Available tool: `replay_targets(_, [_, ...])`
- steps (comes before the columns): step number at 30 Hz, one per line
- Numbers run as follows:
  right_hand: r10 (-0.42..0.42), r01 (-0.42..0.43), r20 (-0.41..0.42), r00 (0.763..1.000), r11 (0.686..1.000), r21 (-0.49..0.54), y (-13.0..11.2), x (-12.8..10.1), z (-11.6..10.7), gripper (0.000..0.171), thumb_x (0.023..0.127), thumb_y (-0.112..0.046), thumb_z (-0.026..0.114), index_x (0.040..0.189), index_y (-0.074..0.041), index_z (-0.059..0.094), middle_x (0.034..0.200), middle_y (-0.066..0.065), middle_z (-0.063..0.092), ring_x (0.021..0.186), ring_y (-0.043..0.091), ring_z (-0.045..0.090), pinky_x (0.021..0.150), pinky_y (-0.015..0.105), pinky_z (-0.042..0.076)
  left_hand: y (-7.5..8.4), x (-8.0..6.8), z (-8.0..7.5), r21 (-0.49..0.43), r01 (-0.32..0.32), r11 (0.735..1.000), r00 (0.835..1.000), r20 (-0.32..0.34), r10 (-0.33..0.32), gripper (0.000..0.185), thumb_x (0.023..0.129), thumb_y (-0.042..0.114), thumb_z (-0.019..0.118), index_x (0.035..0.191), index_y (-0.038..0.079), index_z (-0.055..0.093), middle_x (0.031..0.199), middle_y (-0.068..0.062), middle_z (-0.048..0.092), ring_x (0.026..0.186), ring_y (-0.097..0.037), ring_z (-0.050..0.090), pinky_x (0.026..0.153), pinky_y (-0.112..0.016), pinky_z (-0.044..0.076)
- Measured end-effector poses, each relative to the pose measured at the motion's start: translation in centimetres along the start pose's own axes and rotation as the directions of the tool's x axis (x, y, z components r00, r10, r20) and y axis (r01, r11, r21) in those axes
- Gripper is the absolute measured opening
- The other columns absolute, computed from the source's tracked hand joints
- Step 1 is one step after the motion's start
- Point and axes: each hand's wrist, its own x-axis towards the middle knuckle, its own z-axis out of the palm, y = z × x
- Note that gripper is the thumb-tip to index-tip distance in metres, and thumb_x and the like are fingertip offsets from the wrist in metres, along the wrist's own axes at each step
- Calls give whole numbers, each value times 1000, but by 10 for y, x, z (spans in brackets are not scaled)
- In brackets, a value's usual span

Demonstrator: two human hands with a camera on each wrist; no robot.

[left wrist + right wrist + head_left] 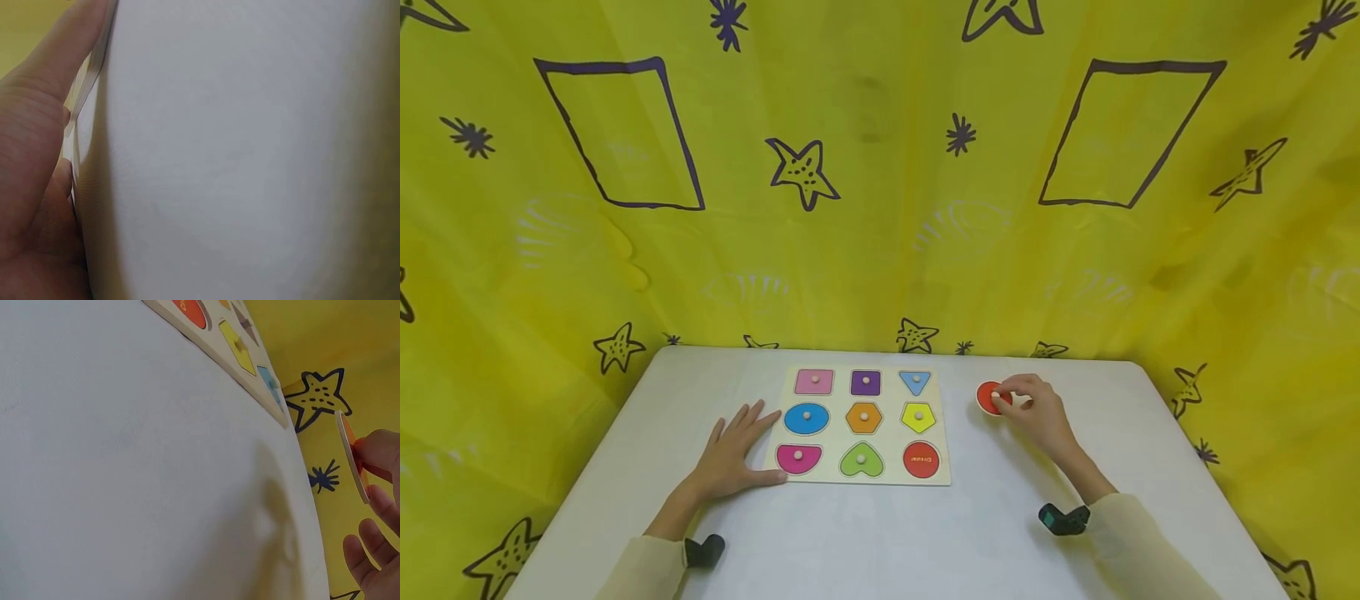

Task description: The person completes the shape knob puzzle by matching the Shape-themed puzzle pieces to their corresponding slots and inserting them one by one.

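A wooden peg puzzle board point(890, 475) lies on the table, with colored shape pieces fitted in its recesses, each with a small knob. Its lower-right round recess point(921, 460) shows a red bottom with a printed word and no knob. My left hand point(730, 457) is spread flat at the board's left side, thumb and fingertips at its edge. To the right of the board, my right hand point(1037, 417) pinches the knob of a red round puzzle piece point(985, 398). In the right wrist view this disc point(351, 456) is tilted on edge, held off the table.
The white table point(865, 542) has a yellow curtain point(880, 250) with drawn stars and frames hanging behind and beside it. Small dark devices sit at the left wrist point(704, 551) and right wrist point(1064, 520), by the sleeve cuffs.
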Motion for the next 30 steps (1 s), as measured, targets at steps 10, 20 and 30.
replay_targets(10, [17, -18, 19, 1000, 999, 30, -15, -8, 15, 10, 92, -17, 79, 99, -10, 79, 116, 11, 66, 110, 29, 55, 82, 38, 54, 1, 0, -1, -11, -8, 1000, 1000, 1, 8, 104, 73, 64, 81, 157, 16, 44, 166, -21, 28, 153, -47, 15, 118, -73, 2])
replay_targets(20, [26, -30, 65, 998, 998, 61, -29, -18, 35, 7, 90, -15, 81, 96, -12, 80, 112, 8, 66, 107, 26, 55, 82, 34, 54, 2, 0, -3, -13, 2, 1000, 1000, 10, -2, 104, 73, 63, 82, 158, 16, 43, 166, -21, 27, 154, -47, 13, 119, -72, 0])
replay_targets(30, [44, -53, 124, 991, 996, 72, -39, -30, 54, 8, 87, -13, 84, 94, -15, 80, 110, 4, 66, 107, 26, 55, 83, 36, 50, 2, -1, -1, -24, -19, 1000, 1000, -12, 18, 104, 72, 62, 82, 156, 15, 44, 165, -22, 28, 152, -48, 15, 118, -73, 2])
